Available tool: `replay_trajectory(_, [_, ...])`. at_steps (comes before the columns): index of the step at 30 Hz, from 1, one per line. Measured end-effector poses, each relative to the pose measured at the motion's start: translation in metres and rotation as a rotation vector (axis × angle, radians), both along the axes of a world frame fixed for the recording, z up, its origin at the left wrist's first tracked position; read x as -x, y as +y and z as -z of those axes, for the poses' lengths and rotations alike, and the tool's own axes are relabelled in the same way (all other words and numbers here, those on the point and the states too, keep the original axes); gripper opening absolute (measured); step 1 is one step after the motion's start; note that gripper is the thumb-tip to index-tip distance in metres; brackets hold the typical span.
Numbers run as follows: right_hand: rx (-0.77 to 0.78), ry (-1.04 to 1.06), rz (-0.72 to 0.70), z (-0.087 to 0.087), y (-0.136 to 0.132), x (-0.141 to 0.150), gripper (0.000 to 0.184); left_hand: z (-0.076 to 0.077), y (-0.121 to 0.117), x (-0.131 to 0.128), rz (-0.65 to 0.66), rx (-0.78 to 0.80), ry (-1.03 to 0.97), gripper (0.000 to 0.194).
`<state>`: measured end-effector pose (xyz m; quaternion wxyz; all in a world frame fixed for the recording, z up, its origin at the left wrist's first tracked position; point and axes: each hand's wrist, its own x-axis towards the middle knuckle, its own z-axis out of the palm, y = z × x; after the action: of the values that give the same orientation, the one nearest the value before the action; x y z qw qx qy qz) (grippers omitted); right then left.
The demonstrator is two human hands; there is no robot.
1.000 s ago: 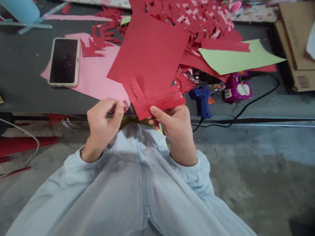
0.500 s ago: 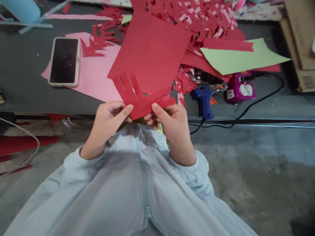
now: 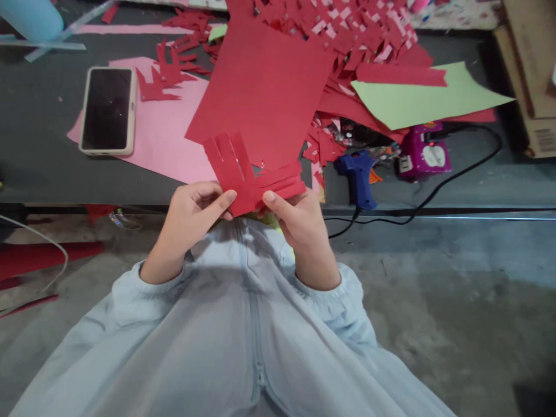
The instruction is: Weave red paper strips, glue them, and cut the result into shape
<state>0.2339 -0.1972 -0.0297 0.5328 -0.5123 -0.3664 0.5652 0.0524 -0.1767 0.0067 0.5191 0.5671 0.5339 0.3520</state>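
Note:
Between my two hands, at the table's front edge, is a red paper piece [image 3: 245, 188] cut into strips. Some strips point up and away to the left, others run to the right, and they meet at a corner near me. My left hand [image 3: 197, 211] pinches its lower left side, thumb on top. At the lower right, my right hand [image 3: 299, 223] has its thumb pressed on the strips, with its other fingers mostly hidden beneath. Just beyond lies a large red paper sheet [image 3: 264, 87], flat on the table.
A phone [image 3: 108, 110] rests on pink paper [image 3: 174, 133] at left. To the right are a blue glue gun [image 3: 358, 176] with a black cord, a purple box [image 3: 428, 155] and green paper [image 3: 425, 104]. Woven red and pink strips [image 3: 347, 29] pile up behind; a cardboard box [image 3: 532, 69] stands far right.
The strips on the right have come closer together, and my right hand has shifted slightly left and inward. My left hand keeps its pinch on the paper.

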Motion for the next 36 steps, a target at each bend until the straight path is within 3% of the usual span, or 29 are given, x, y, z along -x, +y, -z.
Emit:
replay_trajectory(7, [0.041, 0.007, 0.022, 0.003, 0.003, 0.011, 0.041, 0.003, 0.002, 0.0, 0.094, -0.011, 0.006, 0.023])
replay_trajectory(14, [0.036, 0.045, 0.066, -0.006, 0.007, -0.007, 0.045, -0.002, 0.003, 0.008, 0.119, -0.104, 0.124, 0.029])
replay_trajectory(17, [0.017, -0.051, -0.052, -0.013, 0.012, -0.014, 0.045, -0.005, 0.003, 0.011, 0.174, -0.118, 0.172, 0.029])
replay_trajectory(22, [0.117, -0.113, -0.235, -0.016, 0.016, -0.009, 0.042, -0.004, 0.005, 0.013, 0.275, -0.11, 0.176, 0.032])
replay_trajectory(26, [0.113, -0.142, -0.198, -0.015, 0.015, -0.001, 0.044, 0.003, 0.006, 0.011, 0.29, -0.039, 0.172, 0.027])
replay_trajectory(31, [0.05, -0.219, -0.149, -0.017, 0.013, -0.004, 0.035, 0.004, 0.003, 0.007, 0.261, 0.163, 0.028, 0.024])
replay_trajectory(36, [-0.038, -0.234, 0.071, -0.016, 0.013, -0.017, 0.03, -0.001, -0.001, 0.01, 0.215, 0.187, -0.016, 0.019])
